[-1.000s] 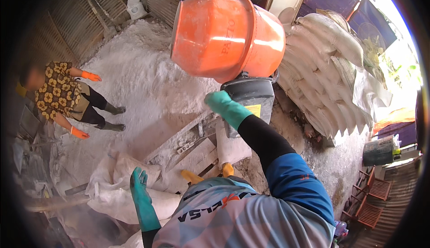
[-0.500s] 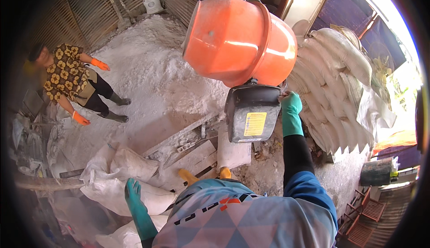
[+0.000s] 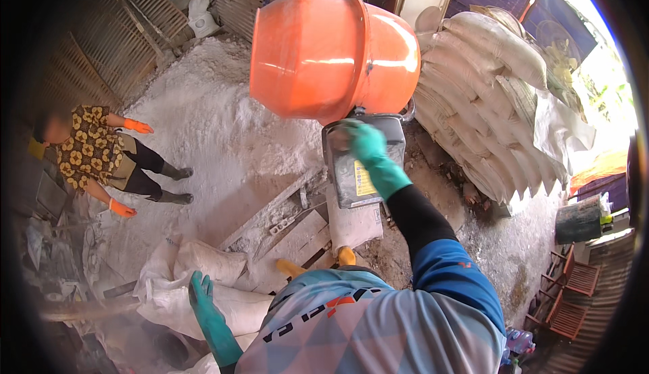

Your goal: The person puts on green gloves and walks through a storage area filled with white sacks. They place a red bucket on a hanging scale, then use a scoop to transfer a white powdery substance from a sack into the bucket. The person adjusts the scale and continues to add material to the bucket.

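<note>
Orange mixer drum [image 3: 334, 56] at upper middle, just above black box [image 3: 343, 171]. Right hand [image 3: 368, 145], green-gloved, at box's upper part, blurred; cannot tell whether fingers are together or apart. Left hand [image 3: 203, 298], also green-gloved, near white sack [image 3: 250, 310], fingers outstretched, slightly apart.
</note>
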The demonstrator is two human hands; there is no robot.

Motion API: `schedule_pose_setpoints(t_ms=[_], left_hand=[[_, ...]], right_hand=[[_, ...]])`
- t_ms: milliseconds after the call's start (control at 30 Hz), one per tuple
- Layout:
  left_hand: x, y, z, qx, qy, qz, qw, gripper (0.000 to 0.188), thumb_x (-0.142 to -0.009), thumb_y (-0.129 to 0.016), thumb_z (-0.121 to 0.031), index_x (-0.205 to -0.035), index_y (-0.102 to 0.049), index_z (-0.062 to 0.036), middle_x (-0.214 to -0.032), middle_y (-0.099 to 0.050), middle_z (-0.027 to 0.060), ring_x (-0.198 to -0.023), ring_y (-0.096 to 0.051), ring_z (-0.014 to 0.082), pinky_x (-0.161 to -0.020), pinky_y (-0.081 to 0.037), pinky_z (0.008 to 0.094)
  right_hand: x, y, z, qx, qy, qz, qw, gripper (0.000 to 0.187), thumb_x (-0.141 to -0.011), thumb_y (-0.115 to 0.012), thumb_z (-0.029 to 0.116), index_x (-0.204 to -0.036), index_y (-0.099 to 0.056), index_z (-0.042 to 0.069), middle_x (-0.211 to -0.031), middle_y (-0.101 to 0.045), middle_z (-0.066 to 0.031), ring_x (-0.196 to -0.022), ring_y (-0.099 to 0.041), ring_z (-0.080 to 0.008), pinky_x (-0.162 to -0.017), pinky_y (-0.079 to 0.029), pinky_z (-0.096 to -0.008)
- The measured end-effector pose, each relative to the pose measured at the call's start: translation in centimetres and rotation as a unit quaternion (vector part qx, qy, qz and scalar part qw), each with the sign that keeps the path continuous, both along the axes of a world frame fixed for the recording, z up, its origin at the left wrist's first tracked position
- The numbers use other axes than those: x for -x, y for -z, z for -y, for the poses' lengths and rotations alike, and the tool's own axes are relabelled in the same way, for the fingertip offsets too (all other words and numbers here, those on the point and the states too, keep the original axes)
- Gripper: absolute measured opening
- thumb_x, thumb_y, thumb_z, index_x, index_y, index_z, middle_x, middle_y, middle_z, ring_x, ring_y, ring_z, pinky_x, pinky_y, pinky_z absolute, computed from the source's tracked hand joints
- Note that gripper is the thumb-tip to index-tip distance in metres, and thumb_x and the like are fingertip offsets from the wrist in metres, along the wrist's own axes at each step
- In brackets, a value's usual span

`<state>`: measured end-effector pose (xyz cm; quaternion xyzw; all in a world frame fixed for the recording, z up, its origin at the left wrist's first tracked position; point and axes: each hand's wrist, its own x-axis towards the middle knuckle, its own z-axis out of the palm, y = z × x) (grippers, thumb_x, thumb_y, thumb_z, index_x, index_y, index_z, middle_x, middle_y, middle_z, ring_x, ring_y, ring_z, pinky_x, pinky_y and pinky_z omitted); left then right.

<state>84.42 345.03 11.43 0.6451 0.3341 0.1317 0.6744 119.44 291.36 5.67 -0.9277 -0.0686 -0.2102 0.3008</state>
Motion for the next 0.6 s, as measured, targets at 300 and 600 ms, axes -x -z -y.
schedule_pose_setpoints(t_ms=[300,600], left_hand=[[4.0,2.3,0.4,0.043,-0.069,-0.019,0.996,0.059,-0.106,-0.061,-0.038,-0.15,-0.051,0.0011,-0.151,-0.055,0.0195,-0.138,-0.056,0.0335,-0.12,-0.043,0.0444],[2.7,0.8,0.0,0.021,-0.061,-0.009,0.998,0.058,-0.107,-0.059,-0.035,-0.151,-0.049,0.0016,-0.153,-0.053,0.0174,-0.14,-0.054,0.0324,-0.12,-0.043,0.044]], right_hand=[[-0.1,4.6,13.6,-0.556,0.114,0.098,0.817,0.018,-0.095,-0.074,0.002,-0.113,-0.078,0.001,-0.108,-0.078,-0.0103,-0.088,-0.076,-0.0198,-0.079,-0.063,-0.0317],[-0.3,1.0,11.8,-0.415,0.263,-0.072,0.868,0.015,-0.099,-0.066,0.011,-0.097,-0.076,0.0,-0.09,-0.078,-0.0115,-0.08,-0.072,-0.0213,-0.078,-0.057,-0.0357]])
